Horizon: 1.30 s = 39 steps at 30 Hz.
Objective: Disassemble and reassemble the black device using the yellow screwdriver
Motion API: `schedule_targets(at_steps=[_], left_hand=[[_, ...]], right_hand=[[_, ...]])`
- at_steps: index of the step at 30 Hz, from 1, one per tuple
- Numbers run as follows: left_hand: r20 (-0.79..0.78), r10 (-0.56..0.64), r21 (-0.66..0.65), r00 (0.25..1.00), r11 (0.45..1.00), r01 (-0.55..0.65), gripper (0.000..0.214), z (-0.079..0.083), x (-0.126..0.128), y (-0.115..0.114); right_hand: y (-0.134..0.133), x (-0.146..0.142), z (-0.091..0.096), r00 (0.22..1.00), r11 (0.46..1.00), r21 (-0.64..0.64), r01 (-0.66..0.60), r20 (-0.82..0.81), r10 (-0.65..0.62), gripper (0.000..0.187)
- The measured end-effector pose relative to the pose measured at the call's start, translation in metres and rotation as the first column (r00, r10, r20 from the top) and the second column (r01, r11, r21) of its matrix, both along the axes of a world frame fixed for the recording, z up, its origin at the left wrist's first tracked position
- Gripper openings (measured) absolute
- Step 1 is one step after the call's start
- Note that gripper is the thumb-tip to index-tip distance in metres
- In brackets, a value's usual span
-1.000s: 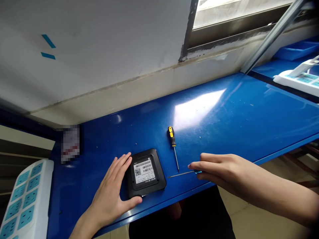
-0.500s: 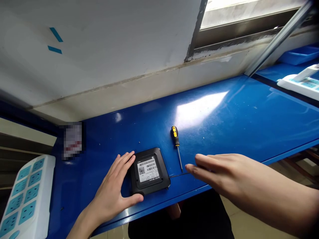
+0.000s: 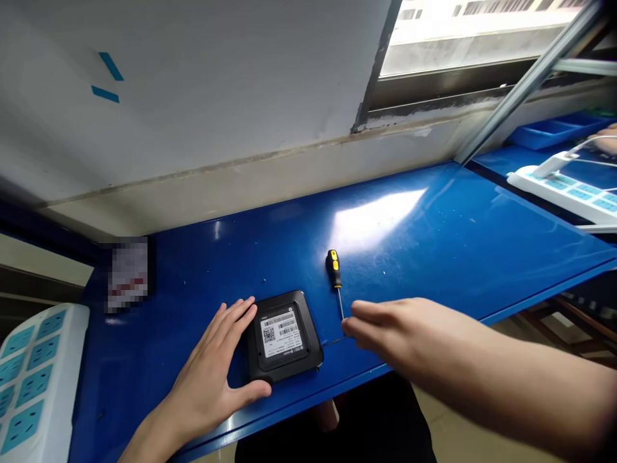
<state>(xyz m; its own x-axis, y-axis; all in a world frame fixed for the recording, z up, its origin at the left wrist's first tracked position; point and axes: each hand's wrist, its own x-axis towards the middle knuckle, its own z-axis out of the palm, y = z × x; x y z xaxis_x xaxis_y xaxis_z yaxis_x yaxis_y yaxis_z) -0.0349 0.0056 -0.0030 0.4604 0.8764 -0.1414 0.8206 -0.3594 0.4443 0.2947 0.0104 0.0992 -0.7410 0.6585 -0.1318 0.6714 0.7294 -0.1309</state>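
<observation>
A flat black square device (image 3: 303,315) lies on the blue table with its white printed label (image 3: 283,335) facing up. My left hand (image 3: 212,360) is spread along its left side, fingertips at the far left corner and thumb at the near left corner. To the device's right lies a screwdriver (image 3: 333,269) with a black and yellow handle, its shaft pointing towards me. My right hand (image 3: 385,325) is at the shaft's tip, which its fingers partly cover. Those fingers are stretched out side by side, and the thumb is hidden.
White power strips stand at the left (image 3: 45,379) and far right (image 3: 569,190). A blurred-out item (image 3: 128,275) lies at the table's back left. Beyond a metal post (image 3: 520,90) are a blue tray (image 3: 549,133) and part of another person's hand (image 3: 605,138). A wall borders the table's back.
My right hand has moved left, so its fingertips now reach the screwdriver's tip. The view has turned slightly right. My left hand stays beside the device.
</observation>
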Motion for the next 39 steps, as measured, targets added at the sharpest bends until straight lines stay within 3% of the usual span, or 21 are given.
schedule_targets(at_steps=[3,6,10,15,20,27,32,39], left_hand=[[0.001,0.014,-0.021,1.000,1.000,-0.014,0.103,0.002,0.001,0.000],[0.003,0.027,-0.033,1.000,0.999,-0.027,0.107,0.004,0.002,0.000],[0.007,0.040,-0.031,0.999,0.999,-0.040,0.111,0.004,-0.001,-0.001],[0.029,0.029,-0.002,0.999,1.000,-0.029,0.100,0.004,-0.001,-0.002],[0.090,0.093,-0.016,0.992,0.996,-0.092,0.095,0.008,0.003,-0.004],[0.129,0.113,-0.039,0.985,0.993,-0.109,0.094,0.010,0.005,-0.004],[0.141,0.119,-0.035,0.983,0.993,-0.115,0.097,0.009,0.005,-0.004],[0.099,0.053,-0.027,0.994,0.998,-0.050,0.104,0.009,-0.001,0.001]], right_hand=[[0.002,0.033,-0.038,0.977,0.990,-0.089,0.105,-0.176,-0.119,0.006],[-0.006,0.046,-0.075,0.947,0.986,-0.054,0.158,-0.273,-0.167,0.017],[-0.018,0.043,-0.095,0.899,0.973,-0.031,0.230,-0.375,-0.225,0.022],[-0.015,0.055,-0.087,0.900,0.978,0.091,0.185,-0.415,-0.132,0.018],[0.001,0.068,-0.075,0.902,0.958,0.217,0.186,-0.424,-0.079,0.023],[0.026,0.051,-0.054,0.945,0.964,0.245,0.098,-0.328,-0.013,0.030],[0.030,0.049,-0.051,0.956,0.965,0.256,0.051,-0.293,0.028,0.032],[0.036,0.034,-0.031,0.973,0.929,0.368,-0.052,-0.190,0.129,0.028]])
